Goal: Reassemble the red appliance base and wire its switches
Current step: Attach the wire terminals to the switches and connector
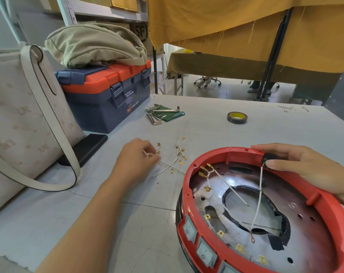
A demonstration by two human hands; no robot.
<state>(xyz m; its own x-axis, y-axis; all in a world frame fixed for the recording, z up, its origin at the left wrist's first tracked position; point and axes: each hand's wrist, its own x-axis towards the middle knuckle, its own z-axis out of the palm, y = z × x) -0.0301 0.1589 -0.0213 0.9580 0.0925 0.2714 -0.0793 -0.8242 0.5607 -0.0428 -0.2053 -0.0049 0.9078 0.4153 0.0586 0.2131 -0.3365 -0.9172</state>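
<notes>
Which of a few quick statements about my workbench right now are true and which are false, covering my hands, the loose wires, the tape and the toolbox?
1. The left hand pinches one of the loose white wires on the table. True.
2. The right hand holds a screwdriver. False: it grips the rim of the red appliance base.
3. The roll of tape lies inside the base. False: it lies on the table, beyond the base.
4. A beige bag sits on the toolbox. True.
5. The toolbox lid is open. False: it is closed.
</notes>
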